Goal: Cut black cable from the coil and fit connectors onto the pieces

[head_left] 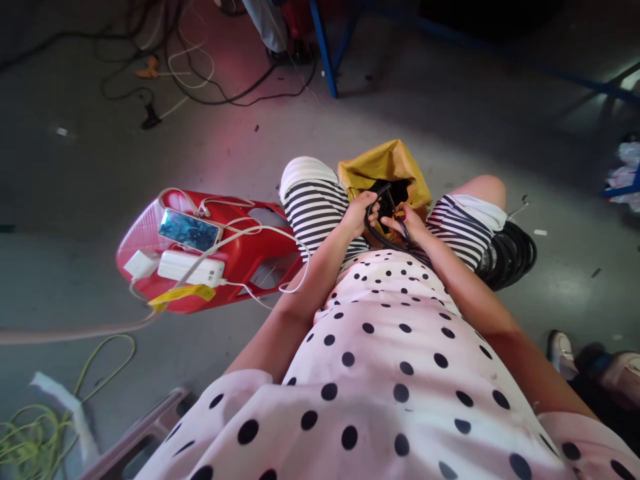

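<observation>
My left hand [361,212] is closed around a black cable [376,233], whose thick dark end points up and to the right. My right hand [406,221] sits just beside it, its fingers closed on small scissors or pliers with a dark looped handle; the tool is too small to make out well. Both hands are over the opening of a yellow bag [383,163] between my knees. Dark items lie inside the bag, partly hidden by the hands.
A red stool [245,250] at the left bears a phone [189,230], a white power bank [191,269] and white cables. Coiled black cable [515,257] lies by my right leg. Cords trail over the floor; shoes show at right.
</observation>
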